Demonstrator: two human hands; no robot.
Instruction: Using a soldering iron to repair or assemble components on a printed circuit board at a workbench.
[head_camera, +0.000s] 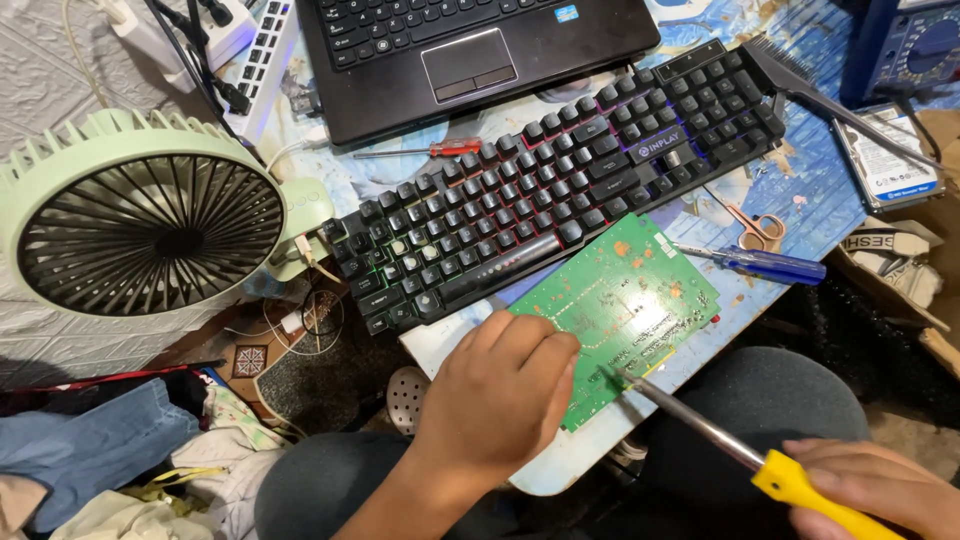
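Board: green circuit board (625, 305) lies flat on the surface (820, 190), just ahead of both hands, its near left corner under the left hand.
Left hand: left hand (497, 395) is palm down, fingers curled, pressing on that near corner; it grips nothing, it only pins the board.
Right hand: right hand (875, 490) is closed around the yellow handle of a screwdriver (720, 440), low and to the right of the board.
Shaft axis: long axis runs from the right hand up and leftward; the tip touches the board just right of the left hand's fingertips.
Nearer hand: the left, already on the board.
Beyond the board: black backlit keyboard (560, 190), on the same slant as the board, touching or just beside its far edge.
Right of board: blue-handled screwdriver (765, 265), small scissors (755, 228).
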